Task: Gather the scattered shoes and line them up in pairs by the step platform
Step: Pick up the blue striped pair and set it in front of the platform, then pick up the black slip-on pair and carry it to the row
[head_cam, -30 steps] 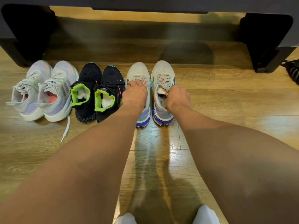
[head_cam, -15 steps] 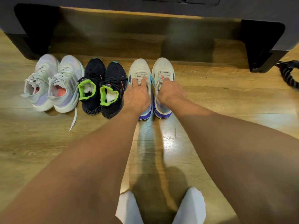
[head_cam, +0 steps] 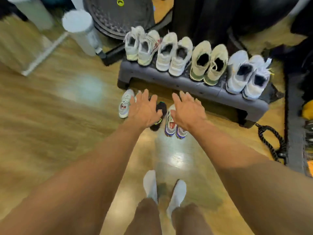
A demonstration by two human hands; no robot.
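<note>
A grey step platform (head_cam: pixel 169 81) crosses the middle of the view with several pairs of pale sneakers on top, among them a cream pair (head_cam: pixel 209 62) and a white pair (head_cam: pixel 246 74). On the wooden floor in front of it stand a pale grey sneaker (head_cam: pixel 124 104), a black pair with lime collars (head_cam: pixel 160 109) and a white pair with blue soles (head_cam: pixel 171 125). My left hand (head_cam: pixel 144 110) and my right hand (head_cam: pixel 188 111) hover above the floor row with fingers spread, holding nothing and partly hiding those shoes.
A dark round balance trainer (head_cam: pixel 118 16) and a pale foam roller (head_cam: pixel 81 31) lie behind the platform at left. A coiled black rope (head_cam: pixel 271 141) lies on the floor at right. My feet in white socks (head_cam: pixel 164 189) stand on bare wooden floor below.
Both hands have let go of the white and blue pair and lifted with fingers spread. The camera has risen and pulled back, so the platform's top and its shoes now show.
</note>
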